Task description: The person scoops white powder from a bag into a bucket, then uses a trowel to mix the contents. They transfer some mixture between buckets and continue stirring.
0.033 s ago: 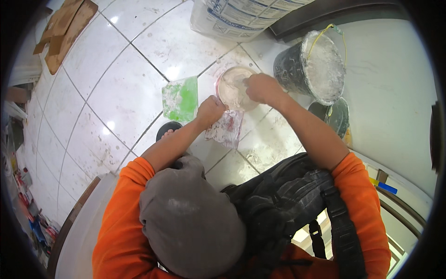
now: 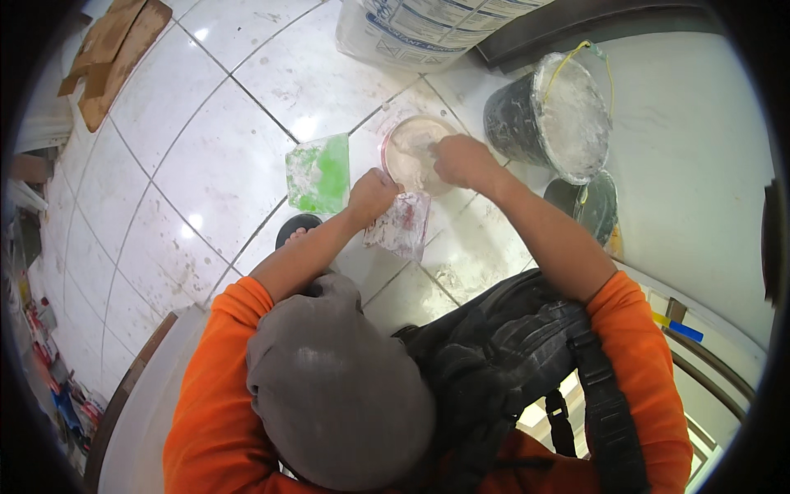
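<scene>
A round tub (image 2: 384, 148) with a reddish rim stands on the tiled floor, holding wet beige paste (image 2: 409, 156). My left hand (image 2: 374, 196) is closed at its near left rim. Over the right side of the paste, my right hand (image 2: 463, 161) is closed in a fist around a tool; only a greyish bit shows past the fingers, so its kind is hidden. Just below the tub lies a red plastic spreader plate (image 2: 405, 224) smeared with white. To the left of my left hand lies a green plate (image 2: 331, 174), partly coated with dried white material.
A black bucket (image 2: 514, 123) of whitish material, with a yellow handle, stands to the right, beside a second dark container (image 2: 605, 210). A large printed sack (image 2: 403, 41) is at the far side. Flattened cardboard (image 2: 111, 53) lies far left. A sandalled foot (image 2: 298, 235) is near the green plate.
</scene>
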The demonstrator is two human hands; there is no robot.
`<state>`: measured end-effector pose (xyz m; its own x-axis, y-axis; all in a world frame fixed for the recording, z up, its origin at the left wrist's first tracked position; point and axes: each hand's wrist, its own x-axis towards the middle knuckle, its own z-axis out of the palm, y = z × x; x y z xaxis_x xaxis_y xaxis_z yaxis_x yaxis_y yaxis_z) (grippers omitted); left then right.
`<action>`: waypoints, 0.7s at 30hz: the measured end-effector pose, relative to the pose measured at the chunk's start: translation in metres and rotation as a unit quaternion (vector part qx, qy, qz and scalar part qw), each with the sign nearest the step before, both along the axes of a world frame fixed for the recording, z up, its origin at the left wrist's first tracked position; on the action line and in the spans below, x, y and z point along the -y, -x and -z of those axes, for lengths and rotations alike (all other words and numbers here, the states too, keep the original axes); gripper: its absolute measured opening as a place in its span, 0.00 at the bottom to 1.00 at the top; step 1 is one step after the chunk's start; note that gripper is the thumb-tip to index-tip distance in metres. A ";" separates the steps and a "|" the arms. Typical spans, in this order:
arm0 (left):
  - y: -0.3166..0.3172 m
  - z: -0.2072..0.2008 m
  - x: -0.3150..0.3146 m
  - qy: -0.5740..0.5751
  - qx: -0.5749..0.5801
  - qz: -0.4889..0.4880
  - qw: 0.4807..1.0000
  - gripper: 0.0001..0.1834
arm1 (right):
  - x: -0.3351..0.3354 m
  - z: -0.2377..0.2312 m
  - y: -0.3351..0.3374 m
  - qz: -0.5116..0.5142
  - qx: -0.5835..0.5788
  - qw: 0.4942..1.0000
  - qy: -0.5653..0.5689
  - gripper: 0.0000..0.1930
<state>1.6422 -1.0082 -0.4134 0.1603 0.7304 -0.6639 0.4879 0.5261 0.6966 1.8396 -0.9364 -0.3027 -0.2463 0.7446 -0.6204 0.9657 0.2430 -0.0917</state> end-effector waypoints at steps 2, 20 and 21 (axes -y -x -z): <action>0.001 0.002 0.001 0.006 0.002 -0.011 1.000 0.21 | 0.021 -0.002 -0.001 -0.020 -0.008 0.999 0.026 0.17; 0.000 0.000 -0.009 0.027 -0.007 -0.035 0.999 0.32 | 0.005 -0.007 0.019 -0.078 0.007 0.997 0.014 0.12; -0.001 0.000 -0.009 0.035 -0.006 -0.043 0.998 0.32 | 0.020 -0.002 0.017 -0.058 0.011 0.998 0.017 0.12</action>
